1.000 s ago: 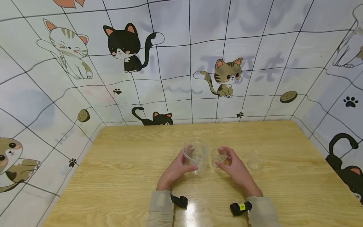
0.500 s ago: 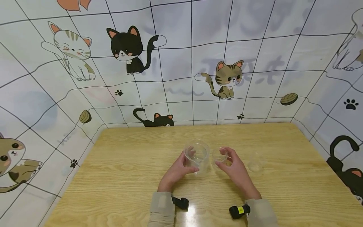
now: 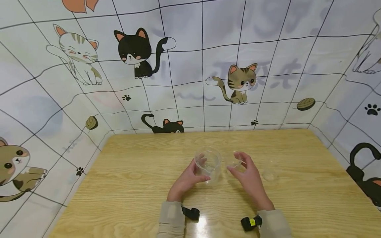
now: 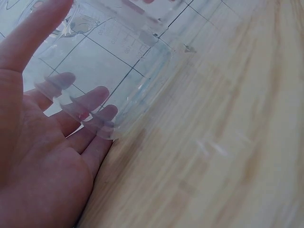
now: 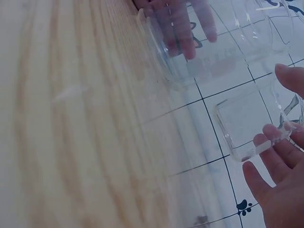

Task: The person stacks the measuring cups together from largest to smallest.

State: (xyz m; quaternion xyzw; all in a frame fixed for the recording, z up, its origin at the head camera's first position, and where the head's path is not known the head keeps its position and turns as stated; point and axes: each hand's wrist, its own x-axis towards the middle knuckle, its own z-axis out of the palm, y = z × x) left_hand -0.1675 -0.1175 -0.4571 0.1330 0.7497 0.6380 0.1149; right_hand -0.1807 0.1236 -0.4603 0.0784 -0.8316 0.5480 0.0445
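A large clear beaker (image 3: 212,172) stands on the table, and my left hand (image 3: 187,178) holds it from the left, thumb in front and fingers behind. Faint printed scale marks show on the beaker wall (image 4: 118,40) in the left wrist view. To its right, my right hand (image 3: 249,175) grips a smaller clear cup (image 3: 233,162) between thumb and fingers. In the right wrist view the small cup (image 5: 240,118) is raised off the table, its base apart from the surface. A narrow gap separates the two vessels.
Another small clear vessel (image 3: 270,174), faint against the wood, stands right of my right hand. The wooden table (image 3: 134,172) meets a cat-patterned cloth wall (image 3: 184,66) at the back and sides.
My right hand has lifted the small cup slightly and moved it a little right, away from the beaker. My left hand keeps its hold on the beaker.
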